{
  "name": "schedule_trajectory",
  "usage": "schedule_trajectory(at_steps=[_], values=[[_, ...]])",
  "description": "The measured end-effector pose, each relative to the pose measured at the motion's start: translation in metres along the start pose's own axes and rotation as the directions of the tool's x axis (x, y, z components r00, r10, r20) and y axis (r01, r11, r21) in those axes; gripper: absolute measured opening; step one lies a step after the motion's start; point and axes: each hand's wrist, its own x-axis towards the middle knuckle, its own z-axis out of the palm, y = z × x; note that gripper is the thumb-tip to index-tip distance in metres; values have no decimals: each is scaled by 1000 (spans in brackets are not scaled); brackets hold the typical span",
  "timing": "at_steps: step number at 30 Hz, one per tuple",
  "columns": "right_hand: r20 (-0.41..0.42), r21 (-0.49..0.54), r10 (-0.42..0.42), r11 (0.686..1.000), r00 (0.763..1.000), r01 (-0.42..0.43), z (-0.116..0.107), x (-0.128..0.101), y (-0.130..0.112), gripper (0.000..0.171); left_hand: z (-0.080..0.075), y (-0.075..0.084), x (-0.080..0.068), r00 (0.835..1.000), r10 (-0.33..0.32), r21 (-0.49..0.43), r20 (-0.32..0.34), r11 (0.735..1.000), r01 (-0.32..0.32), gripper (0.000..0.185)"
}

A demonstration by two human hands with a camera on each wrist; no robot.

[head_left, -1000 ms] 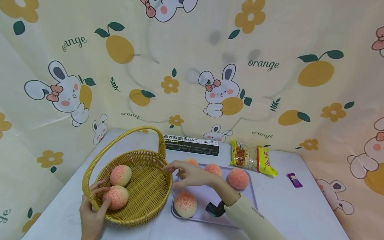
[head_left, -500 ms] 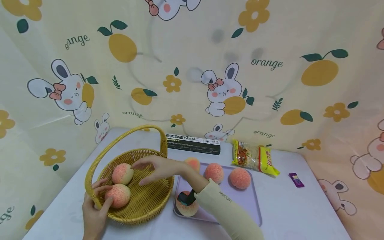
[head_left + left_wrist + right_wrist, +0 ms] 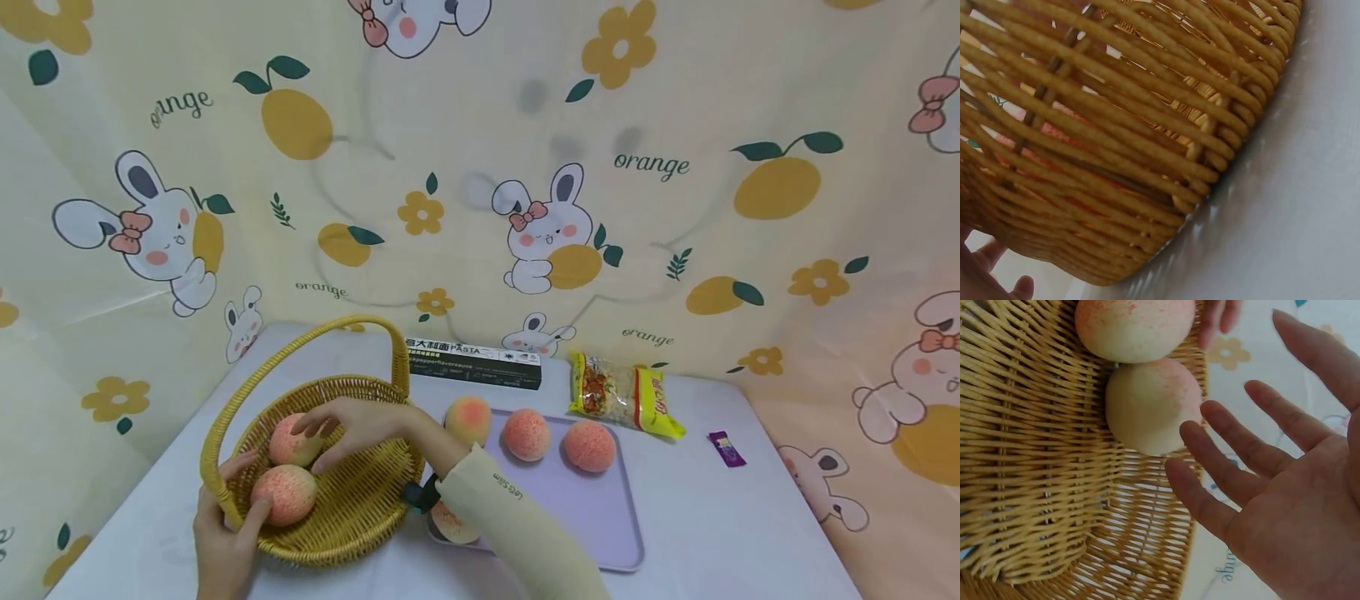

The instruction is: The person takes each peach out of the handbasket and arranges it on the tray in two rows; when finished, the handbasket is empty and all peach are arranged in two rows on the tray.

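Observation:
A yellow wicker basket [image 3: 360, 492] with a tall arched handle stands at the left, holding two pink-and-cream peaches: a far peach [image 3: 294, 440] and a near peach [image 3: 283, 495]. My left hand [image 3: 225, 529] grips the basket's left side at the foot of the handle, its thumb against the near peach. Only some of its fingertips show past the weave in the left wrist view. My right hand [image 3: 352, 429] reaches over the basket, palm down and holding nothing. In the right wrist view its fingers [image 3: 1222, 462] are spread and extended beside the far peach.
A lilac tray [image 3: 558, 508] with several more peaches stands right of the basket, partly under the right forearm. Behind are a black pasta box [image 3: 476, 365] and a yellow noodle packet [image 3: 626, 396]. A small purple packet [image 3: 726, 450] lies far right. A printed cloth hangs behind.
My right hand has travelled left from above the tray's edge to over the far peach in the basket. My left hand stays at the basket's side. Both peaches remain in place.

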Motion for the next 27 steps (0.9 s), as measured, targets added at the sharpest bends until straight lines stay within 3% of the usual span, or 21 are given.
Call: schedule_trajectory(at_steps=[10,17,22,27], values=[[106,84,35,995,994,-44,18,29,-6,59,-2,-3,-3,999,14,-72,35,997,-11,54],[125,-82,54,996,991,-44,23,39,-13,61,0,-3,-3,999,11,-102,37,995,-7,49],[116,-230,96,971,989,-68,28,44,-20,61,-2,-1,-3,999,25,-71,41,997,-22,47],[128,-286,111,956,985,-71,34,49,-23,59,-2,-1,-4,999,8,-86,42,996,-5,47]])
